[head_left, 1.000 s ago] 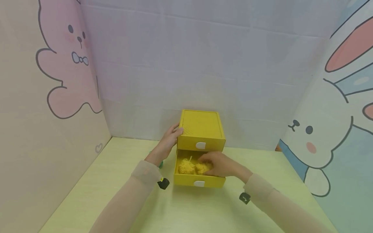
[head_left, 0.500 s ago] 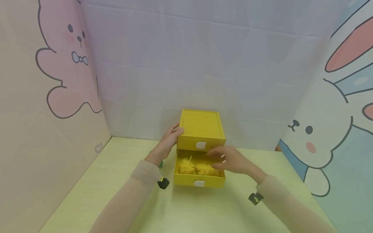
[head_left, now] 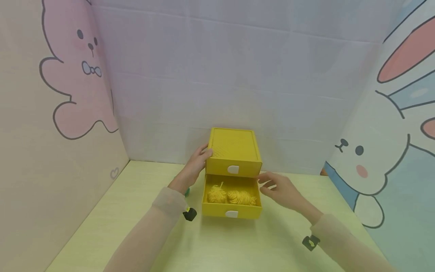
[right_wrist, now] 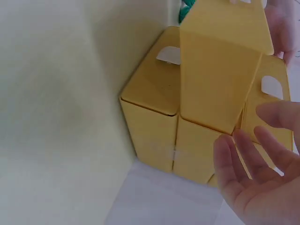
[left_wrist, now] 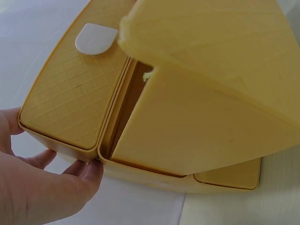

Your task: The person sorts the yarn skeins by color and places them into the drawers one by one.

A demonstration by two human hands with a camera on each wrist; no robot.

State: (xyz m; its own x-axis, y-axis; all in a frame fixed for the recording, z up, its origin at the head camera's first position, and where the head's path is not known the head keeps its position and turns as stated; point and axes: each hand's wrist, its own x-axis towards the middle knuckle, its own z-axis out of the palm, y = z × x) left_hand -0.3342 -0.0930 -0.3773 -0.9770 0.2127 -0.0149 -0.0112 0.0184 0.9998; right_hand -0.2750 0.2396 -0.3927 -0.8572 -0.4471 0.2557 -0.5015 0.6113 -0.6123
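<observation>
A yellow cabinet (head_left: pixel 234 143) with three stacked drawers stands against the back wall. Its middle drawer (head_left: pixel 217 210) is pulled out and holds a round bundle of yellow yarn (head_left: pixel 216 194) beside a longer yellow yarn bundle (head_left: pixel 241 197). At the cabinet's upper left edge, my left hand (head_left: pixel 193 166) grips the corner; the left wrist view has its fingertips (left_wrist: pixel 93 172) against the side. My right hand (head_left: pixel 280 190) is empty beside the drawer's right wall, fingers loosely bent. In the right wrist view, its fingertips (right_wrist: pixel 239 136) are right by the drawer's rear corner.
Behind my left wrist, a small teal thing (head_left: pixel 187 192) shows in part. Printed cloth walls (head_left: pixel 387 151) enclose the pale table (head_left: pixel 231 245) at the back and both sides. The upper drawer front (left_wrist: pixel 70 89) is pushed in, with a white tab.
My right hand has let go of the longer yarn bundle and moved right, out of the drawer. The left hand has stayed on the cabinet.
</observation>
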